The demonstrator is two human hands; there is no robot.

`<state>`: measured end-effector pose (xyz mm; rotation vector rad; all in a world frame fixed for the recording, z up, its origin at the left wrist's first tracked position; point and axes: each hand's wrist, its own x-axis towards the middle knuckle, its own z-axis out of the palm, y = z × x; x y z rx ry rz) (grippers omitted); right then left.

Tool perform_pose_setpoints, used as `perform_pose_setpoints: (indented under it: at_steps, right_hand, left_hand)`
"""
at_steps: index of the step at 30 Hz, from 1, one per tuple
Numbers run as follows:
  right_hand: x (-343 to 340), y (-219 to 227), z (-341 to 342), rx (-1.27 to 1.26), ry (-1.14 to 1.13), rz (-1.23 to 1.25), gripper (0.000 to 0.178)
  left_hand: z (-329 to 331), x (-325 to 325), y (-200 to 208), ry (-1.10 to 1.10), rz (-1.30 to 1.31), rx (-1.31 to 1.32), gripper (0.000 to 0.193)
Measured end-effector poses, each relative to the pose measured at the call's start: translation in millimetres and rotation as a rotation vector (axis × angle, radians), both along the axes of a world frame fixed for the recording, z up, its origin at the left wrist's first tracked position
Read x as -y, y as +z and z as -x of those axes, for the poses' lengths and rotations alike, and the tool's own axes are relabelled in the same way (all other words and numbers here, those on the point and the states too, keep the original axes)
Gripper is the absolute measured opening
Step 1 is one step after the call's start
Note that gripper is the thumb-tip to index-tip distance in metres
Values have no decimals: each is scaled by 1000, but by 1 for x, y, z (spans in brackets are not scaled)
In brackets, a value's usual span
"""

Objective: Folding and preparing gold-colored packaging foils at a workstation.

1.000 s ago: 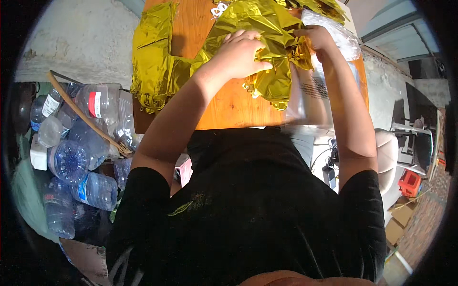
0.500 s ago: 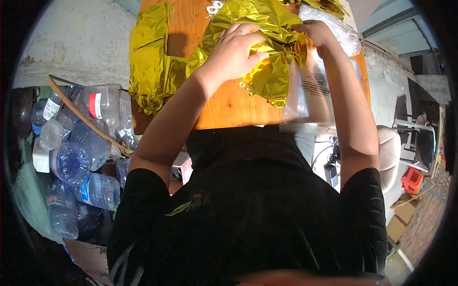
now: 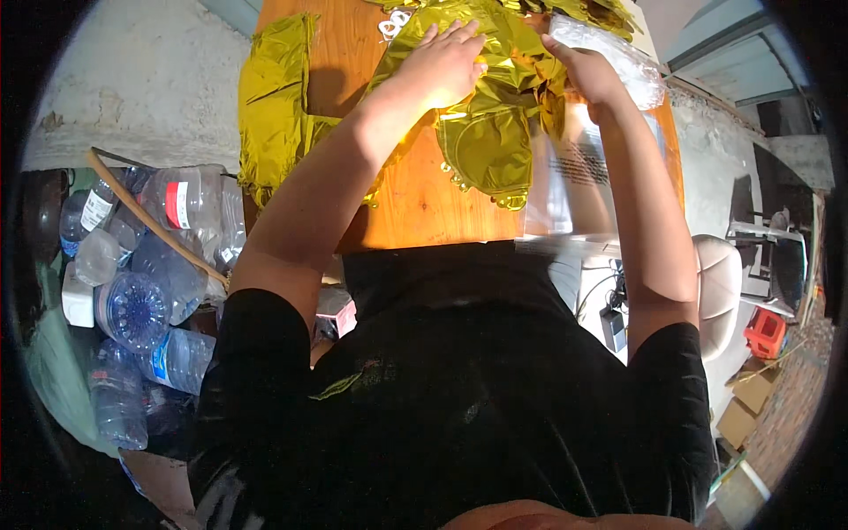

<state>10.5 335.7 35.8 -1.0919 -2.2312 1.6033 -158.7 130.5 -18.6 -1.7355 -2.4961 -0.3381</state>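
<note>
A gold foil piece (image 3: 486, 146), crinkled and flat like an uninflated foil balloon, lies across the table with small rounded tabs along its near edge. My left hand (image 3: 446, 66) rests on it, palm down, fingers stretched and spread. At its right edge my right hand (image 3: 590, 72) is closed on the bunched foil, its fingertips partly hidden. A second gold foil piece (image 3: 276, 97) lies flat at the table's left side. More gold foil (image 3: 596, 16) is heaped at the far right.
On the wooden table (image 3: 411, 208) are white rings (image 3: 393, 26), crumpled clear plastic (image 3: 609, 53) and a clear printed bag (image 3: 565, 199) over the front edge. Empty plastic bottles (image 3: 137, 309) and a curved stick (image 3: 150, 221) are at left. A pale padded seat (image 3: 717, 296) stands at right.
My left hand has moved slightly up and away from me, and its curled fingers have flattened onto the foil. The right hand stays near the same edge, one finger more stretched out.
</note>
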Motion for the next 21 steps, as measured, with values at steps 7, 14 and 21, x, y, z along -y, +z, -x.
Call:
perform_pose_setpoints:
  at_steps: [7, 14, 21]
  right_hand:
    - [25, 14, -13, -222, -104, 584, 50]
    - [0, -21, -15, -278, -115, 522, 48]
    - [11, -14, -21, -306, -45, 511, 40]
  left_hand:
    - [8, -2, -8, -101, -8, 54, 56]
    - [-3, 10, 4, -124, -453, -18, 49]
    - [23, 16, 5, -31, -6, 8, 46]
